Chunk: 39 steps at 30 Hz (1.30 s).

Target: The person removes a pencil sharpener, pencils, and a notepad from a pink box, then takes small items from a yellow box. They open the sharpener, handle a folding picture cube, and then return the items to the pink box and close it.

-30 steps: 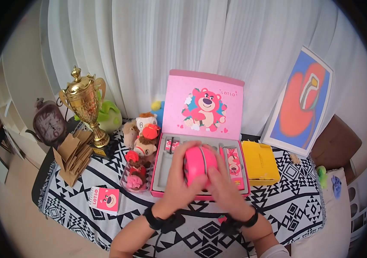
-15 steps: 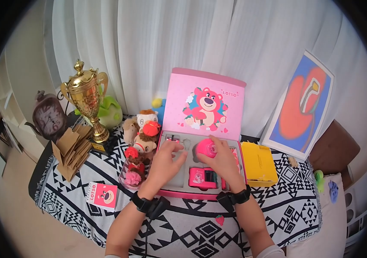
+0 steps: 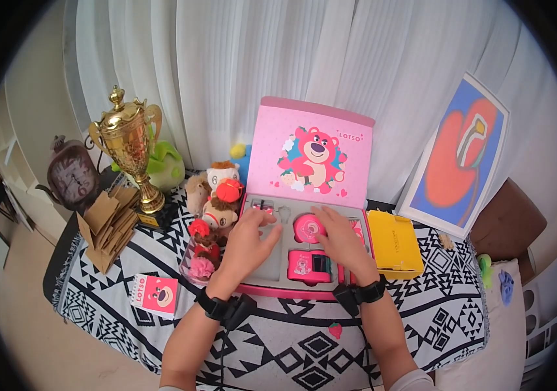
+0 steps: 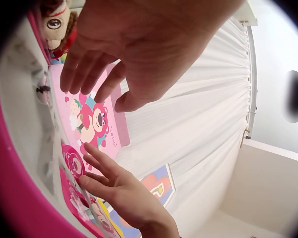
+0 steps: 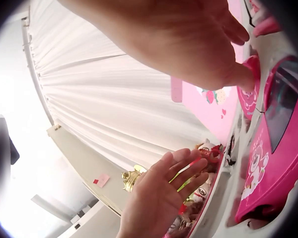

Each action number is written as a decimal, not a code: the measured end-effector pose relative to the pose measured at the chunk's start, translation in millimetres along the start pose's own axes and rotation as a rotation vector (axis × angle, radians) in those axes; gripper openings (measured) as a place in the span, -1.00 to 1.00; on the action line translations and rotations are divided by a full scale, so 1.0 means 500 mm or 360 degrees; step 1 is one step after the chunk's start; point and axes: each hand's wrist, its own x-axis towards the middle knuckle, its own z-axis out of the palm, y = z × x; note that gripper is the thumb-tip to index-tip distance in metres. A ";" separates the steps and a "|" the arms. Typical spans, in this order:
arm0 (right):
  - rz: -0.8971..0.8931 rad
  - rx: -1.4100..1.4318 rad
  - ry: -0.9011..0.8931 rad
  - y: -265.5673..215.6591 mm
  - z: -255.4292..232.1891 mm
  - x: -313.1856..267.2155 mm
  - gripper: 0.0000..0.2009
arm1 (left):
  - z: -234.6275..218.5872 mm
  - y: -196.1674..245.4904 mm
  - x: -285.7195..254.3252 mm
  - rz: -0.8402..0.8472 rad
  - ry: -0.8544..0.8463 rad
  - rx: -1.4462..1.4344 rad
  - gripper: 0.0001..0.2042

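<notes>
An open pink gift box with a bear on its lid (image 3: 311, 153) stands on the table, its grey tray (image 3: 283, 242) holding several pink items. The round pink item (image 3: 306, 228) lies in a recess at the tray's upper middle, and my right hand (image 3: 346, 246) touches its right side, fingers extended. Below it sits a pink item with a dark clear part (image 3: 309, 266). My left hand (image 3: 247, 251) hovers over the tray's left side with relaxed fingers, holding nothing. In the right wrist view the thumb rests on the round item (image 5: 248, 96).
Plush toys (image 3: 216, 218) stand left of the box, a yellow box (image 3: 396, 244) right of it. Farther left are a gold trophy (image 3: 128, 153), folded brown cardboard (image 3: 109, 228) and a small notebook (image 3: 154, 294). A framed picture (image 3: 458, 153) leans at the right.
The round pink item has gone from between both hands down into the tray and now lies flat. My left hand has let go and moved left; the pink item below is uncovered.
</notes>
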 end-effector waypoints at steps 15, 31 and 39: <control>0.0226 -0.0246 -0.0133 -0.028 0.016 0.074 -0.35 | 0.010 -0.017 0.002 -0.0003 -0.0042 0.0036 -0.80; 0.0698 0.0497 -0.0227 0.034 -0.038 0.117 -0.32 | 0.009 -0.022 -0.001 0.0121 0.0035 0.0055 -0.78; 0.0789 0.0305 0.0085 -0.022 -0.007 0.070 -0.36 | 0.012 -0.021 -0.002 0.0055 0.0004 0.0079 -0.75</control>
